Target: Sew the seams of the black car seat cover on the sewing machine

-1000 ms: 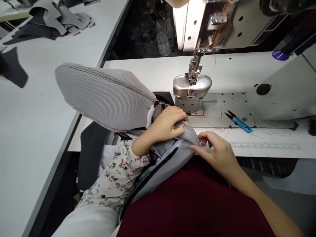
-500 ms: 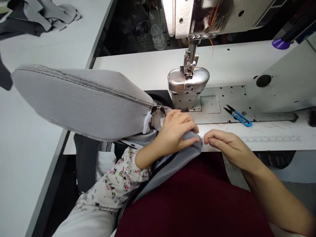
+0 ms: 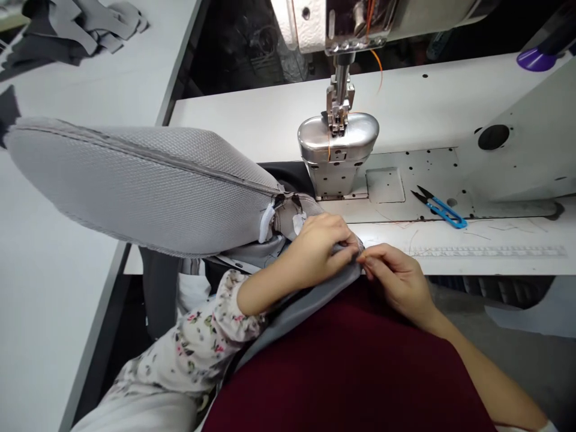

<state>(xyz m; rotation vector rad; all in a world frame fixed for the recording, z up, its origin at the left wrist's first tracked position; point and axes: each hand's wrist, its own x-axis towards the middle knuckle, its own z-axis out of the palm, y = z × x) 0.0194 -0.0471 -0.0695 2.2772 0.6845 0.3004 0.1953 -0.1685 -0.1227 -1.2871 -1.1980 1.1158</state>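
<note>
A large grey sewn fabric cover (image 3: 148, 186) with dark seams spreads leftward from the table's front edge, partly over my lap. My left hand (image 3: 326, 243) is closed on the cover's near right end, fingers curled over the grey cloth. Right beside it, my right hand (image 3: 391, 273) pinches at the same edge with thumb and forefinger. Whether cloth or a loose thread is between those fingertips is too small to tell. White tabs (image 3: 267, 223) and black bits show at the cover's narrow middle.
Behind the hands stands a sewing machine's metal post (image 3: 339, 141) under its presser foot (image 3: 338, 105), with orange thread. Blue thread snips (image 3: 443, 210) lie to the right, above a printed ruler (image 3: 490, 251). Grey fabric scraps (image 3: 83, 30) are piled on the left table (image 3: 54, 288).
My right hand has moved left to the cloth edge and now meets my left hand there. My left hand's fingers have curled in more. The view has shifted slightly.
</note>
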